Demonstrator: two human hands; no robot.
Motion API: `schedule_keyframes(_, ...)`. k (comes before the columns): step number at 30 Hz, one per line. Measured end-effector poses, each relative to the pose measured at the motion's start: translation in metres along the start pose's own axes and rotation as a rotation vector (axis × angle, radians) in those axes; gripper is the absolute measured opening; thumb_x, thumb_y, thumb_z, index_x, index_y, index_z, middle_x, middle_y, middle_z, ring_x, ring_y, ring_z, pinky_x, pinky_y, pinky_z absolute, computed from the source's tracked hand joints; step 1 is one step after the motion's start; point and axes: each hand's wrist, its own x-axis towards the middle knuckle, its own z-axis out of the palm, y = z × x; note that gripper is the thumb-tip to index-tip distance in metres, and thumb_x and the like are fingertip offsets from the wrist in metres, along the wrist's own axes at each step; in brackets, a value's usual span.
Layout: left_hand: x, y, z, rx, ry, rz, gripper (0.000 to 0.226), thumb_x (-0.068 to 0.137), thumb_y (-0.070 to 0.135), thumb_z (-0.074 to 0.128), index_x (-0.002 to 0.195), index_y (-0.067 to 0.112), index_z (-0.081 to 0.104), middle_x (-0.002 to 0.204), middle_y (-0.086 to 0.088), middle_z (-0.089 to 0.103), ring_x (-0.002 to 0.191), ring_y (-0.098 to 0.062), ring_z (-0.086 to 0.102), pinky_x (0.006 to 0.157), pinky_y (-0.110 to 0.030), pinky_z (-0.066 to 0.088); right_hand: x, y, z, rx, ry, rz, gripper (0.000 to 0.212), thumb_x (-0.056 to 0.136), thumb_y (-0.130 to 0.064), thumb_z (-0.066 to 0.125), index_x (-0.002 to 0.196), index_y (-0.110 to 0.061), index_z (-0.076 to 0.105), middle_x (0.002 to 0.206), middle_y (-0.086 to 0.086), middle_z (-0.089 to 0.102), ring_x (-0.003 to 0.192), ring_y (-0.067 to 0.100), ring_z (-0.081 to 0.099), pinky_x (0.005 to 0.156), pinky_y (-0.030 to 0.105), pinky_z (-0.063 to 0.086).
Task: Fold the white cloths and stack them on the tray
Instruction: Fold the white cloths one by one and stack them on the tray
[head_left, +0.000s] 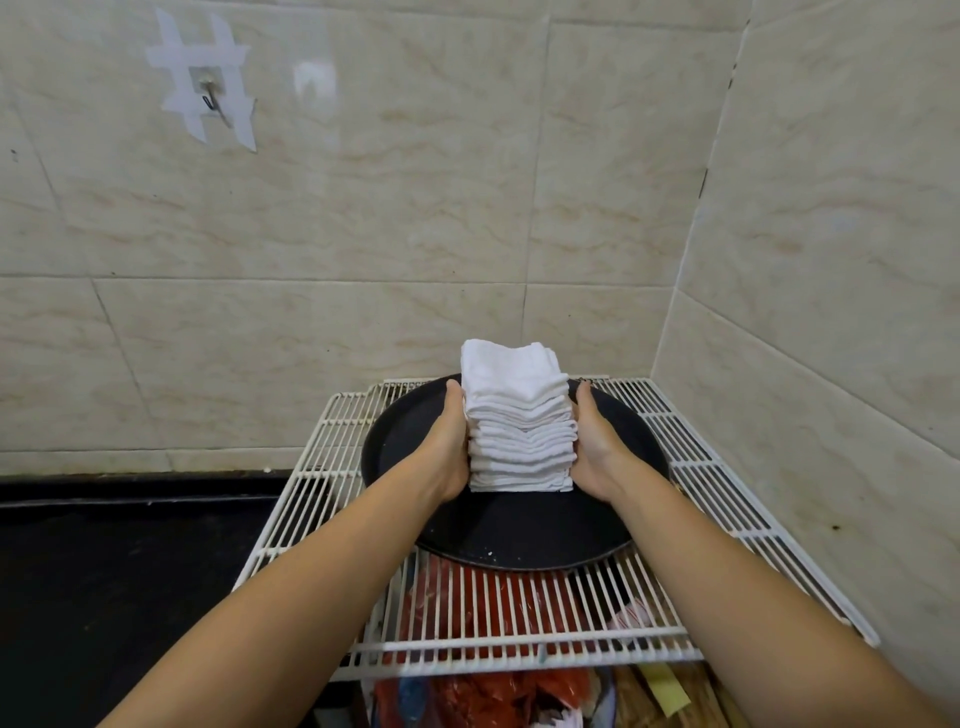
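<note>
I was looking into a tiled corner: the back wall (363, 208) and the right-hand wall (831, 260) were both faced with large glossy beige tiles veined like marble, with thin grout lines. A soft glare (311, 85) sat high on the back wall. To its left, strips of pale tape (200, 78) crossed in a grid around a small metal hook (210, 101). A dark counter surface (104, 571) ran along the foot of the back wall. A white wire rack (717, 499) stood in the corner, and through its bars I saw red plastic bags (483, 608) and other clutter below.
</note>
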Motion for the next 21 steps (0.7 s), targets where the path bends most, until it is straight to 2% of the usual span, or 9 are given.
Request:
schedule_keyframes(3, 0.000, 0.003, -0.005, 0.040, -0.045, -0.019, 0.082, 0.090, 0.070, 0.010, 0.118, 0.013, 0.063, 0.118, -0.008, 0.065, 0.105, -0.021, 0.062, 0.075, -0.034, 0.050, -0.002, -0.001, 0.000, -0.027, 0.013, -0.009, 0.060, 0.097, -0.057, 0.015, 0.114, -0.022, 0.060, 0.109, 0.007, 0.068, 0.099, 0.022, 0.063, 0.077, 0.036, 0.052)
schedule_keyframes(5, 0.002, 0.008, -0.013, 0.077, -0.094, -0.023, 0.085, 0.091, 0.068, 0.006, 0.127, 0.009, 0.055, 0.126, -0.008, 0.059, 0.115, -0.019, 0.054, 0.093, -0.036, 0.047, -0.003, 0.001, 0.001, -0.042, 0.057, -0.021, 0.058, 0.098, -0.056, 0.017, 0.114, -0.021, 0.061, 0.113, 0.007, 0.067, 0.099, 0.021, 0.063, 0.081, 0.036, 0.051)
schedule_keyframes(7, 0.005, 0.017, -0.021, 0.090, -0.123, -0.013, 0.088, 0.092, 0.067, 0.003, 0.140, 0.004, 0.041, 0.140, -0.012, 0.047, 0.129, -0.024, 0.044, 0.109, -0.035, 0.032, -0.006, 0.002, 0.003, -0.068, 0.143, -0.040, 0.056, 0.099, -0.054, 0.019, 0.107, -0.021, 0.063, 0.116, 0.007, 0.066, 0.097, 0.021, 0.063, 0.086, 0.036, 0.050)
schedule_keyframes(10, 0.019, 0.035, -0.031, 0.056, -0.186, -0.005, 0.087, 0.092, 0.066, 0.000, 0.145, 0.006, 0.033, 0.148, -0.010, 0.040, 0.137, -0.025, 0.037, 0.109, -0.034, 0.029, -0.014, 0.010, 0.009, -0.073, 0.326, -0.053, 0.060, 0.099, -0.053, 0.021, 0.124, -0.013, 0.058, 0.119, 0.008, 0.064, 0.112, 0.027, 0.059, 0.099, 0.041, 0.047)
schedule_keyframes(12, 0.036, 0.049, -0.032, 0.091, -0.246, -0.004, 0.089, 0.091, 0.067, -0.002, 0.144, 0.005, 0.035, 0.147, -0.011, 0.042, 0.135, -0.026, 0.040, 0.105, -0.034, 0.034, -0.015, 0.017, 0.018, -0.052, 0.447, -0.088, 0.066, 0.095, -0.060, 0.023, 0.141, -0.018, 0.043, 0.136, 0.004, 0.054, 0.127, 0.028, 0.050, 0.109, 0.046, 0.039)
schedule_keyframes(14, 0.054, 0.060, -0.035, 0.172, -0.357, -0.048, 0.090, 0.090, 0.067, -0.004, 0.141, 0.008, 0.039, 0.140, -0.011, 0.050, 0.125, -0.027, 0.048, 0.093, -0.035, 0.041, -0.010, 0.026, 0.023, 0.025, 0.576, -0.159, 0.084, 0.076, -0.075, 0.025, 0.146, -0.028, 0.033, 0.149, -0.006, 0.039, 0.139, 0.020, 0.036, 0.115, 0.047, 0.029)
schedule_keyframes(17, 0.084, 0.074, -0.039, 0.309, -0.528, -0.169, 0.086, 0.088, 0.071, -0.003, 0.120, 0.019, 0.057, 0.105, -0.006, 0.071, 0.094, -0.023, 0.062, 0.079, -0.035, 0.045, 0.007, 0.040, 0.026, 0.203, 0.743, -0.242, 0.103, 0.054, -0.080, 0.025, 0.146, -0.034, 0.029, 0.154, -0.011, 0.030, 0.145, 0.014, 0.023, 0.117, 0.048, 0.020)
schedule_keyframes(19, 0.103, 0.080, -0.041, 0.350, -0.607, -0.241, 0.083, 0.088, 0.072, 0.001, 0.109, 0.021, 0.063, 0.096, -0.005, 0.074, 0.088, -0.024, 0.063, 0.076, -0.036, 0.045, -0.007, 0.033, 0.055, 0.247, 0.841, -0.256, 0.089, 0.072, -0.072, 0.025, 0.150, -0.032, 0.018, 0.158, -0.010, 0.020, 0.147, 0.015, 0.015, 0.119, 0.047, 0.015)
schedule_keyframes(21, 0.116, 0.084, -0.038, 0.356, -0.647, -0.281, 0.079, 0.089, 0.071, 0.006, 0.105, 0.019, 0.064, 0.093, -0.006, 0.074, 0.086, -0.024, 0.064, 0.074, -0.035, 0.046, -0.012, 0.037, 0.070, 0.223, 0.921, -0.334, 0.061, 0.096, -0.051, 0.018, 0.152, -0.030, 0.003, 0.160, -0.009, 0.006, 0.148, 0.014, 0.004, 0.121, 0.044, 0.007)
